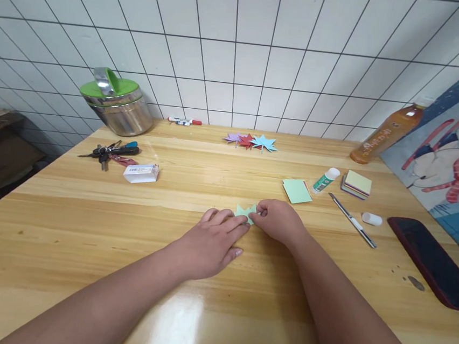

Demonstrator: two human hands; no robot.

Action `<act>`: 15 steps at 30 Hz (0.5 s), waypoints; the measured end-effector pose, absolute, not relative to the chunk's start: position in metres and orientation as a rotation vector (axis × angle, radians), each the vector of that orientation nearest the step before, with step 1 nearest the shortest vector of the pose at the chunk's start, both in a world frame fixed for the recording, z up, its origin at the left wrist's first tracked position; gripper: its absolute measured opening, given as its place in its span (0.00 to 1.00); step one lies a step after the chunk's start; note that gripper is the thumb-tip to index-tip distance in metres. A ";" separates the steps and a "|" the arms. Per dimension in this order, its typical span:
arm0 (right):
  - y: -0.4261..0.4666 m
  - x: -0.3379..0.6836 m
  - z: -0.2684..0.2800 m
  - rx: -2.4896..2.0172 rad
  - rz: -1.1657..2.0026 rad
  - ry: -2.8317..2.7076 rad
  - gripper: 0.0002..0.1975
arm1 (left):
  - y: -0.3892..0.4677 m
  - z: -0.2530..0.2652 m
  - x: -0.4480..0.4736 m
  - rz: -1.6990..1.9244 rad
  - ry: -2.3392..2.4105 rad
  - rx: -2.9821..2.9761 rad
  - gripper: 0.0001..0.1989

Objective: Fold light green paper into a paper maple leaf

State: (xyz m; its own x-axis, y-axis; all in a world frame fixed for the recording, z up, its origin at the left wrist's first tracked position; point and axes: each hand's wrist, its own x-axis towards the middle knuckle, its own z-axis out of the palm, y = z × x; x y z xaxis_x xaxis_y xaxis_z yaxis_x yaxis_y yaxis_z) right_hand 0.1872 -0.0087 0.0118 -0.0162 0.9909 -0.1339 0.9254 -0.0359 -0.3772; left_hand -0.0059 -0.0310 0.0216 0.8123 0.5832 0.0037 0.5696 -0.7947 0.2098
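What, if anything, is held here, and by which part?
Pale green folded paper: the left hand rests on its near side; the right hand is at its right edge, pinch unclear.

Open tabletop (191, 182) beyond left hand (211, 247)

Green-lidded steel canister (127, 112), keys (103, 152) at left; amber bottle (388, 134), dark phone (435, 264) at right.

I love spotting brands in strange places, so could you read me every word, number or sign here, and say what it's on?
Nothing is clear enough to quote.
Bottle of amber drink: pale characters, too blurred to read.
Glue stick: marks on its green label, too small.
White packet: dark print, too small.
Red-capped marker: markings, too small.
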 end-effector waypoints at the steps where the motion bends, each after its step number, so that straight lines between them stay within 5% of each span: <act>1: -0.008 0.187 0.012 -2.081 0.549 -2.048 0.12 | -0.031 0.022 -0.006 0.101 0.902 2.796 0.21; 15: -0.004 0.182 0.013 -2.178 0.453 -2.066 0.18 | -0.036 0.010 -0.008 0.116 0.937 2.785 0.25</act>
